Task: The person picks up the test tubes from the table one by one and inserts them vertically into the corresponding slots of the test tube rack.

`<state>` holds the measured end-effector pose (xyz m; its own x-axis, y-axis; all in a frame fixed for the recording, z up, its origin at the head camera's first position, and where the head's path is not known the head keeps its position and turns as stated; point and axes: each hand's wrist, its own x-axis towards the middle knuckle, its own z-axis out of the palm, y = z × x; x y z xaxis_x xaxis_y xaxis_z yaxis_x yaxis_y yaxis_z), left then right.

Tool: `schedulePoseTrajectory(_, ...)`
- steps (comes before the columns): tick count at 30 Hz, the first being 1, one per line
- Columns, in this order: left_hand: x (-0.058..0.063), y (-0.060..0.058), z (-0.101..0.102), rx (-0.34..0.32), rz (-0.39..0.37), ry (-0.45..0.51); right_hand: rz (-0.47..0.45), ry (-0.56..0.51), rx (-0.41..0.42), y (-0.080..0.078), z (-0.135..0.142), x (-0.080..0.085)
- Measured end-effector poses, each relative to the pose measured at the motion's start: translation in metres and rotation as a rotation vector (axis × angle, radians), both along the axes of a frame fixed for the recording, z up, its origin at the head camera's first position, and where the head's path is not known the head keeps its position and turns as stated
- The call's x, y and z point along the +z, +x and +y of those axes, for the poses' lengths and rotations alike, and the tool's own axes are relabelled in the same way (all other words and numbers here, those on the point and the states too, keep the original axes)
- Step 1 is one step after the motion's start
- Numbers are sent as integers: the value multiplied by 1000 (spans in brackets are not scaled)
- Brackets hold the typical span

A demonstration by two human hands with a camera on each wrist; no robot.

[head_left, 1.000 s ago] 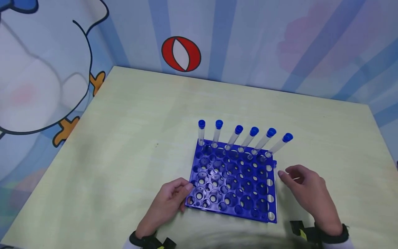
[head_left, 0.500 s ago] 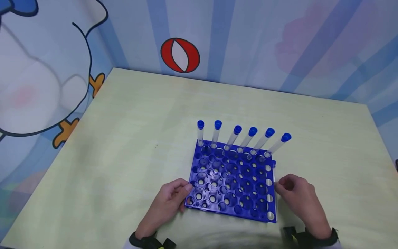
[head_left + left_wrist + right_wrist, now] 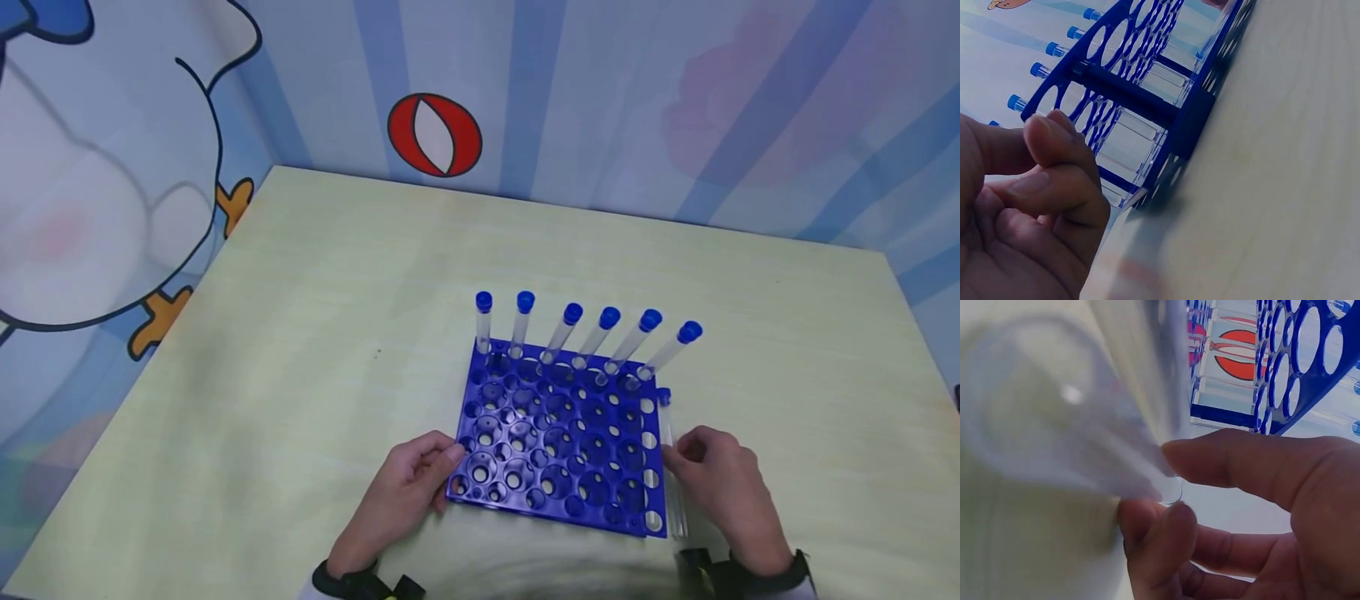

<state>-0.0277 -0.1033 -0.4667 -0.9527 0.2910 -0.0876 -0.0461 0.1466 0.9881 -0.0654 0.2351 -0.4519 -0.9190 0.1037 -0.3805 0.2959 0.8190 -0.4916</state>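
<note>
In the head view a blue test tube rack [image 3: 562, 505] stands on the table, a row of several clear, blue-capped test tubes [image 3: 558, 340] upright in its far row. My left hand [image 3: 405, 479] holds the rack by its near left corner, thumb on top. Along the rack's right side is another clear test tube [image 3: 678, 512] with its blue cap [image 3: 664, 397] at the far end. My right hand [image 3: 723, 483] pinches this tube between thumb and fingers. In the right wrist view its rounded clear end [image 3: 1041, 412] looms large and blurred.
The pale table [image 3: 337, 275] meets a blue striped backdrop [image 3: 600, 100] with cartoon prints at the back and left. A blurred greyish, see-through shape [image 3: 1147, 350] stands beside the tube in the right wrist view; I cannot tell what it is.
My right hand has moved left and nearer to me, its fingers closing on the loose tube. That tube has shifted slightly away from the rack's side. My left hand has stayed in place.
</note>
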Motion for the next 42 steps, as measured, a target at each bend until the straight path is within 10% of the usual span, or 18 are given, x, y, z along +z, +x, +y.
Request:
schedulePoseTrajectory(17,0,0,0,6,-21,0,-72,54,-33,-1,1,1)
schedulePoseTrajectory(42,0,0,0,-2,-9,15,81,74,-119,6,4,30)
